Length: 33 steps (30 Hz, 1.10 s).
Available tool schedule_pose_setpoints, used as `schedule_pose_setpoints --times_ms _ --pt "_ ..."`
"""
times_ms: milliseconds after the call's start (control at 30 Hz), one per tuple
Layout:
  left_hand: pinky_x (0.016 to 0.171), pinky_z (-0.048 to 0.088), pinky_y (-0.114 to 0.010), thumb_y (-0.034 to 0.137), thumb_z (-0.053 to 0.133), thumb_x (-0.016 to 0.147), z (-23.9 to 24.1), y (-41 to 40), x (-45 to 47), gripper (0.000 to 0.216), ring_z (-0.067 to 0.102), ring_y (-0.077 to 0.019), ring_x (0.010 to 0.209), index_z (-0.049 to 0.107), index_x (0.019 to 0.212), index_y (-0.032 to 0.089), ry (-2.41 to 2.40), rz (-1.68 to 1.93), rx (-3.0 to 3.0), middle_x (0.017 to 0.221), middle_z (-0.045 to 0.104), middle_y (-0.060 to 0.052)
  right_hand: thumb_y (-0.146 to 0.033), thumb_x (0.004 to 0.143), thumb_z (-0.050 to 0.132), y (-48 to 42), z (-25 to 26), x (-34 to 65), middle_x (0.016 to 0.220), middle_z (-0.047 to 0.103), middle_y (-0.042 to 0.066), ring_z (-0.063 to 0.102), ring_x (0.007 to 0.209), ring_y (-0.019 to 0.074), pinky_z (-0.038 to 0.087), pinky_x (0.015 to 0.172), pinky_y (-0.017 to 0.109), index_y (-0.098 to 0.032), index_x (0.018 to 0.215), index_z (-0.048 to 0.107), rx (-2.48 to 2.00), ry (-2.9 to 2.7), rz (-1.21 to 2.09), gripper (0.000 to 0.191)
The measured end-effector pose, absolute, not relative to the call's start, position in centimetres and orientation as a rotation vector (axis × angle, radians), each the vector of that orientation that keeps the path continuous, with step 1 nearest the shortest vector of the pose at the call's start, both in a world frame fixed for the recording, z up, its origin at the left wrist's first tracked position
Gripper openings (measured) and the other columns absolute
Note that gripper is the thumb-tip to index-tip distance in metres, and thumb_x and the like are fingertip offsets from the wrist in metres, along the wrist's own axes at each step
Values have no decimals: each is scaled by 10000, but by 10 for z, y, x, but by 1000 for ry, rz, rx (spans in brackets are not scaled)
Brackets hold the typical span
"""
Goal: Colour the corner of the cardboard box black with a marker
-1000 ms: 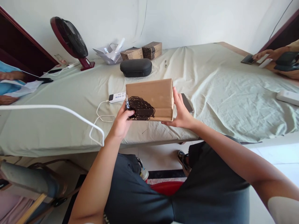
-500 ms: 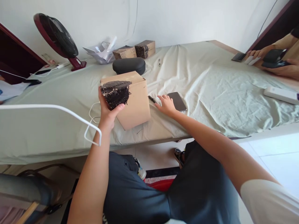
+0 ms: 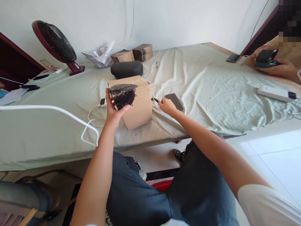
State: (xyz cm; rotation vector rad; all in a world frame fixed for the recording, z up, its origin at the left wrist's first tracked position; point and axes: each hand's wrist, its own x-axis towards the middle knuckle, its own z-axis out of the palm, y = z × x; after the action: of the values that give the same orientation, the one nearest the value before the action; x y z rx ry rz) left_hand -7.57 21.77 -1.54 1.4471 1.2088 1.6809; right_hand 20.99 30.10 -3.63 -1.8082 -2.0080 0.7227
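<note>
A tan cardboard box sits on the cloth-covered table, one corner covered by a patch of dense black scribble. My left hand grips that dark corner, its thumb on the front face and its fingers around the left edge. To the right of the box, my right hand is closed on a slim black pen whose end points left at the box. A tiny dark piece is at the box's right edge; what it is, I cannot make out. Behind my right hand lies a dark phone.
A black case lies behind the box, with two smaller scribbled boxes beyond it. A fan leans at left. White cables run near my left arm. At right, another person's hands hold a black object near a white power bank.
My right hand has gone from spread fingers beside the pen to holding it. My left hand still grips the box, which appears slightly turned and shifted right.
</note>
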Motion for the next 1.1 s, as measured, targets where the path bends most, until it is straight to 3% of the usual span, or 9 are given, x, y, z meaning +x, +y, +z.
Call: schedule_pose_setpoints --times_ms 133,200,300,433,600,667,767,900,1100 --pt "1375 364 -487 482 1062 619 -16 214 -75 1344 425 -350 1641 305 1727 416 1223 1661 1425 1734 452 -90 -255 1048 377 292 -12 229 995 791 51 719 693 181 564 670 290 -253 1435 561 -1547 -1842 861 428" --pt "1368 377 -499 477 1062 624 -15 209 -74 1349 415 -358 1646 292 1730 430 1221 1631 1452 1744 431 -92 -291 1051 333 282 2 241 947 765 20 699 614 153 544 622 282 -271 1351 585 -1245 -1645 1020 392" --pt "1351 396 -559 482 1052 653 -13 201 -72 1374 376 -385 1661 221 1746 461 1222 1550 1569 1784 347 -100 -433 1029 502 259 23 254 1033 791 25 774 744 178 585 686 311 -295 1259 582 -875 -1428 1103 280" --pt "1338 372 -670 490 1099 534 -12 194 -69 1559 329 -466 1655 151 1770 424 1258 1474 1851 1802 231 -152 -669 943 750 225 41 260 956 774 0 738 756 192 594 705 349 -341 1196 542 -743 -1429 978 463" --pt "1390 249 -712 552 1121 389 -8 179 -60 1598 225 -550 1662 288 1739 369 1265 1441 2120 1707 319 -130 -868 986 558 197 45 254 702 652 -34 629 569 165 564 597 340 -311 1179 636 -590 -1487 939 595" --pt "1412 206 -687 581 1099 467 -6 171 -54 1436 179 -548 1681 397 1694 327 1257 1435 2071 1666 372 -122 -818 1028 545 189 45 253 780 708 -22 624 558 151 569 577 336 -304 1263 661 -512 -1510 945 576" --pt "1422 209 -658 567 1091 506 -4 163 -47 1322 197 -527 1679 479 1645 293 1260 1449 1994 1634 408 -125 -592 1072 657 181 48 252 906 778 -8 655 611 131 587 611 317 -294 1204 712 -432 -1556 891 331" --pt "1409 277 -622 500 1111 482 -4 161 -42 1498 277 -482 1653 292 1732 398 1109 1311 2318 1681 313 -103 -487 1052 696 174 49 253 762 711 -28 644 591 142 545 566 309 -293 1046 685 -470 -1635 874 195" --pt "1364 338 -653 499 1114 457 5 163 -36 1598 368 -498 1573 206 1765 367 1016 1285 2556 1641 272 -158 -447 1014 684 168 47 250 714 691 -24 582 548 161 500 518 335 -302 990 662 -502 -1743 801 149"
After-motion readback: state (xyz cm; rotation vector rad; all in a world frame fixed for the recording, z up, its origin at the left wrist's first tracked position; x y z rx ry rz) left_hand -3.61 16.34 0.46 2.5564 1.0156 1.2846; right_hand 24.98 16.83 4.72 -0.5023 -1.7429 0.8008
